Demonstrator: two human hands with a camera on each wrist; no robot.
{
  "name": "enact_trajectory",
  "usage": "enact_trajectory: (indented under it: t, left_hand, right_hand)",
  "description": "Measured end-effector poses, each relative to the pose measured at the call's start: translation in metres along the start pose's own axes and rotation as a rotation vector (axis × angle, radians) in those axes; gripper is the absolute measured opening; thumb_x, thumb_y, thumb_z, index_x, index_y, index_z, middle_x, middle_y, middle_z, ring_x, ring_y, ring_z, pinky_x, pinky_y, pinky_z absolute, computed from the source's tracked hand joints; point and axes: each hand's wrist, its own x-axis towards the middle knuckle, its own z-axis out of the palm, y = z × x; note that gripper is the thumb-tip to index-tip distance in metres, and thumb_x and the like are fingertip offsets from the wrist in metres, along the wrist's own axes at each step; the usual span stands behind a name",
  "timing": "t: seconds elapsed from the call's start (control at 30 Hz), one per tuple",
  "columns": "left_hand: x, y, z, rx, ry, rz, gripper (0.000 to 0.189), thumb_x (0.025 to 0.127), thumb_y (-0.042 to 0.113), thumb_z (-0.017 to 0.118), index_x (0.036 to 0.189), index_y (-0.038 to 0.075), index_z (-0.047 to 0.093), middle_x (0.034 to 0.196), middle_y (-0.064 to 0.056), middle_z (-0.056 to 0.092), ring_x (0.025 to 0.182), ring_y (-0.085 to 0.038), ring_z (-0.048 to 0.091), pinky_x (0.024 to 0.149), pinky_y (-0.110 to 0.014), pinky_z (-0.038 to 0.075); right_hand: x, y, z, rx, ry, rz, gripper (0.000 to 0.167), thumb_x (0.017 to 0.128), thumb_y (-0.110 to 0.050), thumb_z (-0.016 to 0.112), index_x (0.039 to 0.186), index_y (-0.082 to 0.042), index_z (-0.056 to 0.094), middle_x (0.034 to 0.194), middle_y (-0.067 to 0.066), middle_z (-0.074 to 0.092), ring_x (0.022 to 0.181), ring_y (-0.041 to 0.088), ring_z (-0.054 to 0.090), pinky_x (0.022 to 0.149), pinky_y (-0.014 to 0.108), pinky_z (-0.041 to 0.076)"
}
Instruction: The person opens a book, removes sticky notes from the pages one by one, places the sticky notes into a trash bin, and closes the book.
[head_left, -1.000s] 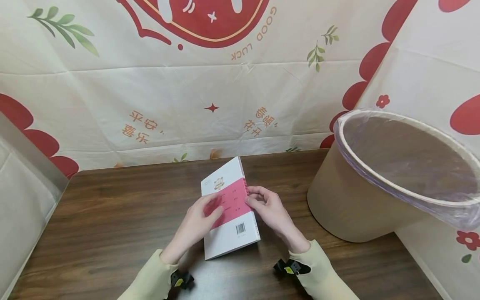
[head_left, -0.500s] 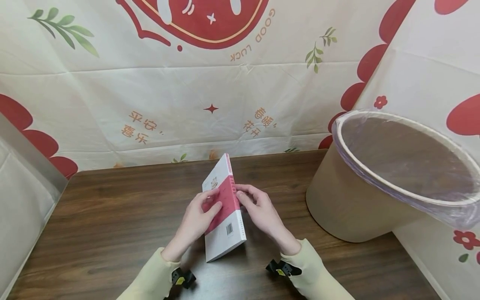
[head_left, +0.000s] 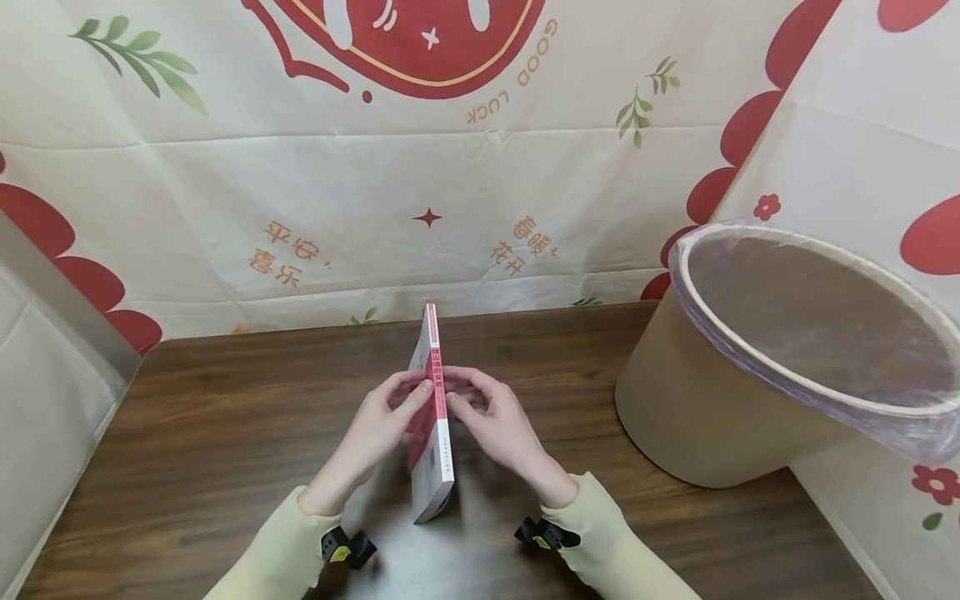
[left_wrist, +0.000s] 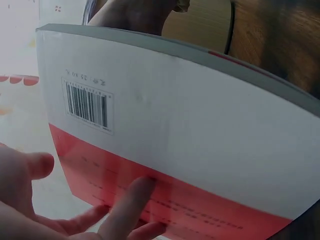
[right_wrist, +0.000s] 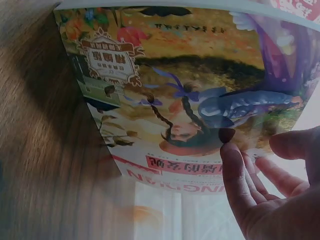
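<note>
A paperback book (head_left: pixel 441 433) is on edge between my two hands, its spine turned up toward the head camera. My left hand (head_left: pixel 375 429) touches the back cover; a fingertip lies on its pink band in the left wrist view, with the thumb apart from the cover. The barcode (left_wrist: pixel 89 106) shows there above the band. On the other side, my right hand (head_left: pixel 502 429) has fingertips against the illustrated front cover (right_wrist: pixel 200 102), its thumb held off. Whether the lower edge rests on the table cannot be made out.
A beige bin (head_left: pixel 697 400) with a white rim and clear plastic liner stands on the right of the dark wooden table (head_left: pixel 225 433). A printed white cloth (head_left: pixel 390 183) hangs behind the table and along the right. A pale panel (head_left: pixel 52 375) borders the left.
The book has turned from a slanted lie, back cover showing, to nearly upright with its spine up. Both hands have shifted left, and the right thumb has come away from the spine.
</note>
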Motion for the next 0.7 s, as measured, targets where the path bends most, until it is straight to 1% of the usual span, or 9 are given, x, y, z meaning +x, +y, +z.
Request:
enact_trajectory:
  t: [0.1,0.2,0.27,0.37,0.43,0.47,0.57,0.63,0.7]
  left_hand:
    - [0.001,0.003,-0.004,0.011,-0.033,-0.010,0.061,0.105,0.034,0.064,0.155,0.005,0.044,0.158,-0.025,0.049,0.139,-0.044,0.058,0.089,-0.050,0.064]
    - [0.000,0.006,-0.009,0.025,-0.059,-0.012,0.068,0.103,0.032,0.069,0.157,0.005,0.039,0.160,-0.025,0.047,0.143,-0.044,0.055,0.090,-0.048,0.064]
    - [-0.001,0.008,-0.012,0.034,-0.067,-0.014,0.071,0.101,0.028,0.071,0.159,0.004,0.037,0.160,-0.026,0.047,0.140,-0.043,0.058,0.089,-0.046,0.065]
    - [-0.001,0.012,-0.017,0.067,-0.052,-0.026,0.070,0.099,0.023,0.069,0.159,0.003,0.036,0.157,-0.026,0.049,0.132,-0.041,0.064,0.083,-0.043,0.066]
    - [-0.002,0.014,-0.023,0.110,-0.022,-0.020,0.068,0.098,0.018,0.064,0.158,0.000,0.038,0.153,-0.029,0.053,0.126,-0.041,0.067,0.085,-0.043,0.065]
    - [-0.003,0.015,-0.026,0.130,-0.009,-0.015,0.066,0.097,0.015,0.062,0.157,-0.003,0.040,0.150,-0.030,0.056,0.123,-0.040,0.068,0.085,-0.040,0.065]
    - [-0.004,0.014,-0.038,0.154,0.006,0.005,0.063,0.094,0.007,0.055,0.154,-0.009,0.042,0.142,-0.032,0.062,0.111,-0.031,0.071,0.084,-0.030,0.062]
    - [-0.004,0.012,-0.044,0.131,0.003,0.011,0.063,0.093,0.003,0.051,0.153,-0.012,0.041,0.140,-0.032,0.063,0.106,-0.022,0.069,0.081,-0.022,0.058]
    - [-0.005,0.010,-0.048,0.085,-0.004,0.014,0.063,0.092,0.001,0.049,0.154,-0.013,0.039,0.141,-0.033,0.061,0.104,-0.013,0.064,0.078,-0.018,0.053]
  right_hand:
    - [0.001,-0.003,0.004,-0.001,-0.007,0.005,0.039,0.102,-0.006,0.061,0.141,-0.007,0.064,0.127,0.017,0.075,0.110,0.025,0.074,0.086,0.021,0.059]
    - [0.001,-0.004,0.006,0.010,-0.037,0.012,0.039,0.104,-0.006,0.059,0.142,-0.007,0.064,0.131,0.017,0.074,0.114,0.028,0.074,0.091,0.030,0.062]
    - [0.001,-0.005,0.005,0.020,-0.049,0.020,0.038,0.104,-0.008,0.059,0.142,-0.006,0.063,0.134,0.017,0.073,0.116,0.031,0.074,0.094,0.033,0.062]
    - [-0.001,-0.003,0.003,0.012,-0.026,0.025,0.036,0.104,-0.009,0.061,0.140,-0.005,0.065,0.134,0.018,0.073,0.119,0.033,0.073,0.096,0.028,0.060]
    - [-0.001,0.000,0.001,-0.002,0.005,0.033,0.035,0.103,-0.009,0.063,0.138,-0.005,0.066,0.131,0.019,0.074,0.118,0.032,0.073,0.094,0.022,0.058]
    - [-0.001,0.003,0.000,-0.013,0.021,0.036,0.035,0.102,-0.009,0.065,0.137,-0.004,0.066,0.130,0.019,0.074,0.117,0.032,0.073,0.092,0.020,0.057]
    - [-0.003,0.010,-0.002,-0.072,0.065,0.071,0.035,0.101,-0.011,0.067,0.135,-0.006,0.068,0.129,0.017,0.074,0.117,0.029,0.072,0.095,0.027,0.059]
    - [-0.006,0.017,-0.003,-0.128,0.095,0.088,0.037,0.100,-0.013,0.069,0.137,-0.007,0.067,0.131,0.016,0.073,0.119,0.029,0.070,0.097,0.036,0.060]
    - [-0.009,0.023,-0.004,-0.196,0.133,0.101,0.044,0.099,-0.018,0.071,0.142,-0.009,0.063,0.139,0.014,0.068,0.126,0.031,0.066,0.101,0.046,0.059]
